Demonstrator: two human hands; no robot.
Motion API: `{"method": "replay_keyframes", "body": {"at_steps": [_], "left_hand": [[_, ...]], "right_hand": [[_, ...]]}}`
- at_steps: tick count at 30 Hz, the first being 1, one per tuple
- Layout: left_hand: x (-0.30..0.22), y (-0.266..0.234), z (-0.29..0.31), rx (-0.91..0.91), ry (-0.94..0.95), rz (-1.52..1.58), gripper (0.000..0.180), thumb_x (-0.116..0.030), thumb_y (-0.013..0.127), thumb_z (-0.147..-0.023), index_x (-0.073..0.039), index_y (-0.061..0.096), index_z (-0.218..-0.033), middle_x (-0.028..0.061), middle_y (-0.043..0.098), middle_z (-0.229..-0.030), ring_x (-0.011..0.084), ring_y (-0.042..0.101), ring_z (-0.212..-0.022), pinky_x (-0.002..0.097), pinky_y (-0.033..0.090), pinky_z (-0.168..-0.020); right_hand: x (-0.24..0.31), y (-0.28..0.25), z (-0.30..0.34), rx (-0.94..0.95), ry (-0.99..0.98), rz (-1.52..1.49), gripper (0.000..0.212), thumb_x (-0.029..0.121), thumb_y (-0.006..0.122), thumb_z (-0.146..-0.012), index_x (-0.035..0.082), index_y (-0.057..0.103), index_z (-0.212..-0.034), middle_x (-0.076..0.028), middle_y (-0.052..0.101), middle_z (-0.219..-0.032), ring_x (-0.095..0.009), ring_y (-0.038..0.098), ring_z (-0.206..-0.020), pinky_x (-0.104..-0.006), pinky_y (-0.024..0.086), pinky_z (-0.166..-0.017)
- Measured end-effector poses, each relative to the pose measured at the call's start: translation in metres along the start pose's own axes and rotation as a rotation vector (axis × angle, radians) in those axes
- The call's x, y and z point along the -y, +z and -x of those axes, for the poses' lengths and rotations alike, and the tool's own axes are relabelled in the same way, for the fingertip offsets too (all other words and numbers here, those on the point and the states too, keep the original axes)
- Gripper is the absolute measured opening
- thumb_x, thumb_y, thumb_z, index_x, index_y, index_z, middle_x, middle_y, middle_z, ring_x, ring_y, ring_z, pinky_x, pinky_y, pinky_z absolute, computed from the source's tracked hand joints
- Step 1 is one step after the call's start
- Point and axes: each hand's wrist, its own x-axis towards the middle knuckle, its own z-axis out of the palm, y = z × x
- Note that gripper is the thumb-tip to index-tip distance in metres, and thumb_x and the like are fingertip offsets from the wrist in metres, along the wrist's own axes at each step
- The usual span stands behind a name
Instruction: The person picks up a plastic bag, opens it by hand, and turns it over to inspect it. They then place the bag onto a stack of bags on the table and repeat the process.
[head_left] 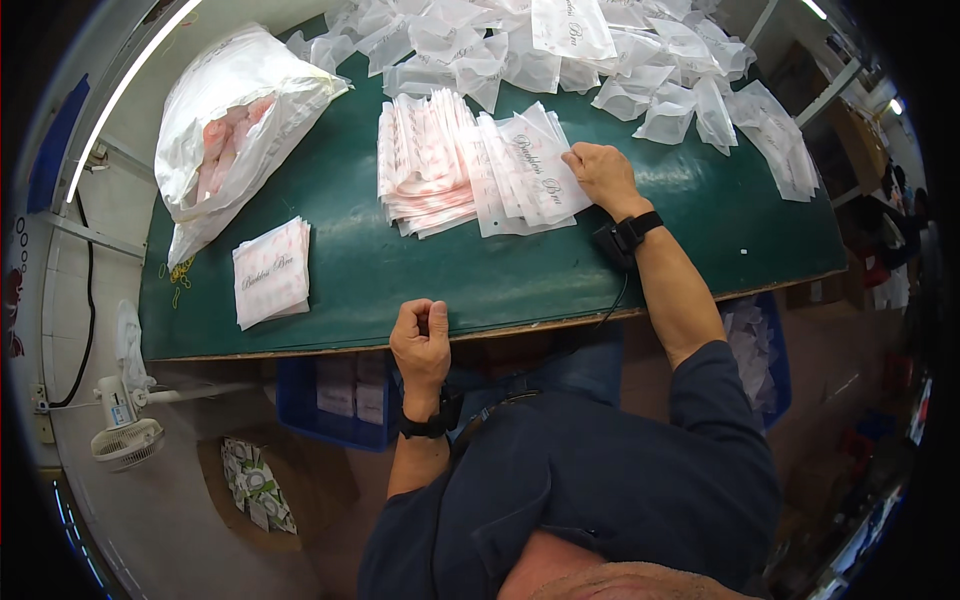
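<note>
Where the floor shows below and to the left of the left hand (420, 345), an open cardboard box (325, 485) holds a jumble of green-and-white packets (258, 485); closer beneath that hand, a blue bin (289, 400) contains pale stacked bundles (345, 392). Below and to the right of the right hand (603, 175), a second blue bin (781, 375) is filled with whitish packaging (748, 345). The left hand is at the near edge of a green table (400, 275), curled into a loose fist; whether anything is inside it cannot be seen. To its left lies a small stack of printed pouches (272, 273). Farther in, the right hand's folded fingers pinch the edge of a frosted pouch (542, 170) with dark script, uppermost of several fanned out just left of that hand. Beside them, ahead of the left hand, is a thick pink-and-white pile (425, 165). Farther left, a white sack (275, 90) lies open, pink contents (230, 145) showing. Beyond the right hand spreads a heap of frosted pouches (530, 65).
</note>
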Motion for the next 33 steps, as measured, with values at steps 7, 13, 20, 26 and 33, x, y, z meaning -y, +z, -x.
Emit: {"method": "replay_keyframes", "body": {"at_steps": [7, 13, 20, 26, 33], "left_hand": [[-0.011, 0.007, -0.004, 0.014, -0.090, 0.208, 0.020, -0.020, 0.068, -0.099, -0.001, 0.061, -0.099, -0.0032, 0.057, -0.081, 0.0056, 0.050, -0.074, 0.0212, 0.044, -0.071], [-0.048, 0.039, -0.035, -0.121, -0.138, 0.645, 0.026, -0.021, 0.071, -0.097, 0.002, 0.066, -0.107, 0.0007, 0.066, -0.089, 0.0067, 0.057, -0.083, 0.0221, 0.047, -0.079], [-0.030, 0.032, -0.022, 0.245, -0.139, 0.542, 0.023, -0.020, 0.072, -0.096, 0.000, 0.068, -0.107, 0.0005, 0.070, -0.095, 0.0070, 0.060, -0.083, 0.0221, 0.049, -0.076], [-0.032, 0.035, -0.014, 0.220, -0.148, 0.576, 0.021, -0.018, 0.072, -0.096, 0.000, 0.069, -0.106, 0.0000, 0.070, -0.093, 0.0066, 0.059, -0.080, 0.0220, 0.049, -0.072], [-0.026, 0.030, -0.014, 0.284, -0.211, 0.666, 0.024, -0.019, 0.074, -0.094, 0.000, 0.070, -0.108, 0.0030, 0.072, -0.098, 0.0087, 0.063, -0.086, 0.0243, 0.052, -0.076]], "right_hand": [[0.023, -0.035, 0.034, -0.097, -0.110, -0.556, 0.023, 0.023, 0.062, -0.100, 0.001, 0.066, -0.094, -0.004, 0.064, -0.073, -0.015, 0.060, -0.065, -0.0305, 0.048, -0.063], [0.054, -0.031, 0.108, 0.341, -0.112, -1.211, 0.020, 0.020, 0.065, -0.100, 0.000, 0.065, -0.105, 0.002, 0.063, -0.083, -0.007, 0.056, -0.072, -0.0235, 0.048, -0.067], [0.078, -0.032, 0.124, 0.506, -0.129, -1.217, 0.026, 0.019, 0.069, -0.097, -0.001, 0.066, -0.114, -0.002, 0.069, -0.099, -0.008, 0.061, -0.087, -0.0255, 0.052, -0.077], [0.079, -0.004, 0.135, 0.590, -0.019, -1.206, 0.027, 0.018, 0.072, -0.095, 0.000, 0.066, -0.115, -0.001, 0.069, -0.103, -0.008, 0.062, -0.089, -0.0254, 0.052, -0.079], [0.090, -0.002, 0.142, 0.543, -0.073, -1.291, 0.026, 0.017, 0.072, -0.095, 0.000, 0.068, -0.115, -0.002, 0.070, -0.101, -0.007, 0.061, -0.089, -0.0255, 0.052, -0.078]]}}
